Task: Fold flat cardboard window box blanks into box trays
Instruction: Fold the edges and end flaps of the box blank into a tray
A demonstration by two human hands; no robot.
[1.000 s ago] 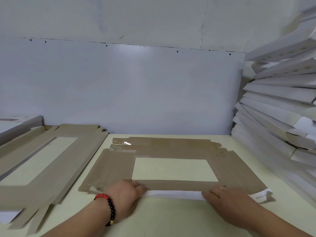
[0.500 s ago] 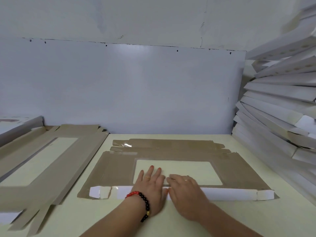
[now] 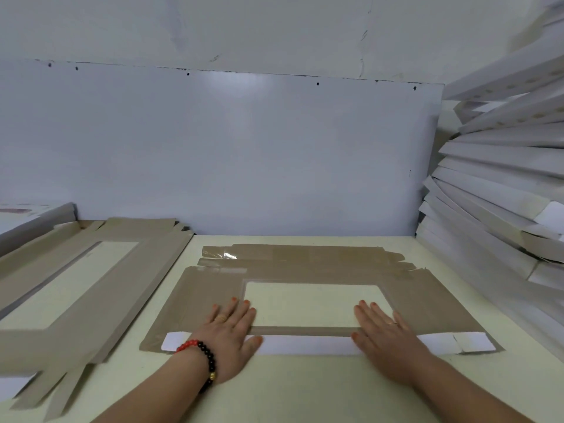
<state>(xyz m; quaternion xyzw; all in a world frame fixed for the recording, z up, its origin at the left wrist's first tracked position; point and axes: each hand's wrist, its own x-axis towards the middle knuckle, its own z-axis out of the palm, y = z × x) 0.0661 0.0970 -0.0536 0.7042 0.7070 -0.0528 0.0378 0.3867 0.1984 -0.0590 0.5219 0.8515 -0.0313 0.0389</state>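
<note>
A single wide-angle view from a camera worn on the person's head looks forward and down across a pale surface (image 3: 305,389) toward a grey wall panel (image 3: 244,154) at the back. It sits close: both forearms enter from the bottom edge, and the lens bends the stacked boxes (image 3: 503,166) at the right edge.

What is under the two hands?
Both hands, left and right, press flat on the folded white flap of the brown box blank. The crease beneath the palms is covered.
</note>
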